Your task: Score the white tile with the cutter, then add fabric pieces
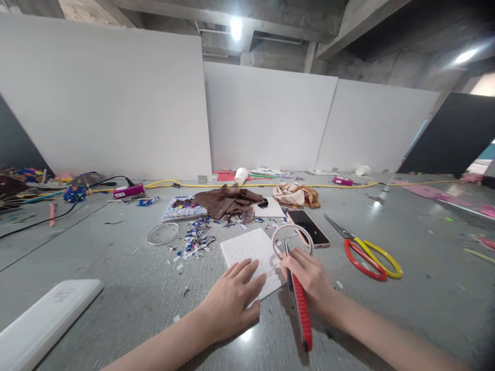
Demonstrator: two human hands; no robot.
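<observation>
My left hand lies with spread fingers on the near left part of a white square sheet. My right hand is closed around a red-handled utility knife, its thin grey tip pointing away from me. A pale ring stands out above the fingers of that hand, over the sheet's right side; whether the fingers grip it too, I cannot tell. Beyond the ring is a phone with a dark screen. Scissors with red and yellow handles lie open to the right.
A second, clear ring lies left of scattered blue and white scraps. Behind are brown cloth, a patterned pad and a tan cloth bundle. At front left is a white block. A yellow cable runs along the back.
</observation>
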